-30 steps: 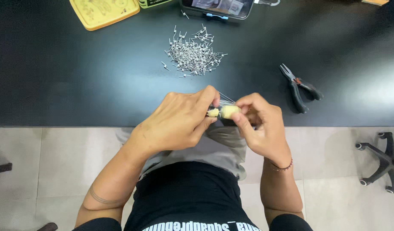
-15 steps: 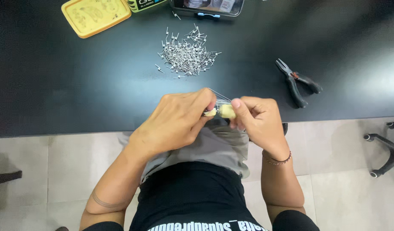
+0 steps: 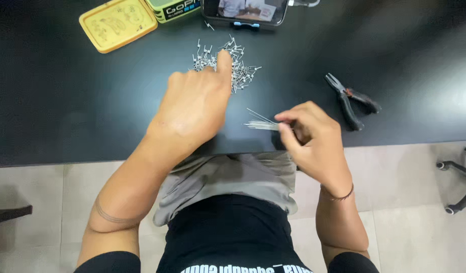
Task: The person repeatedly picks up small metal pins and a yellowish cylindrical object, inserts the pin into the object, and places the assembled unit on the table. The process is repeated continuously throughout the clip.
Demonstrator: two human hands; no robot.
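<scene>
1. Where the black table [image 3: 66, 121] met its far left corner, I saw a yellow tin lid [image 3: 117, 24] lying flat, with a green box [image 3: 173, 8] just beside it at the table's back edge.
2. Near the middle, I watched the left hand [image 3: 192, 108] stretched out over the table, its forefinger extended and its tip touching the pile of small metal pins [image 3: 228, 63]; the other fingers were curled loosely and held nothing that I could see.
3. Behind the pile, a phone [image 3: 245, 11] stood propped at the back edge.
4. Right of centre, near the table's front edge, the right hand [image 3: 311, 139] had thumb and fingers pinched on a thin bundle of wires [image 3: 260, 123], whose free ends pointed left toward the other hand, well apart from the pile.
5. Farther right, small pliers [image 3: 350, 101] with dark handles lay on the table, close to the right hand but not touching it.
6. At the far right, off the table, part of a chair base [image 3: 458, 172] showed on the tiled floor.
</scene>
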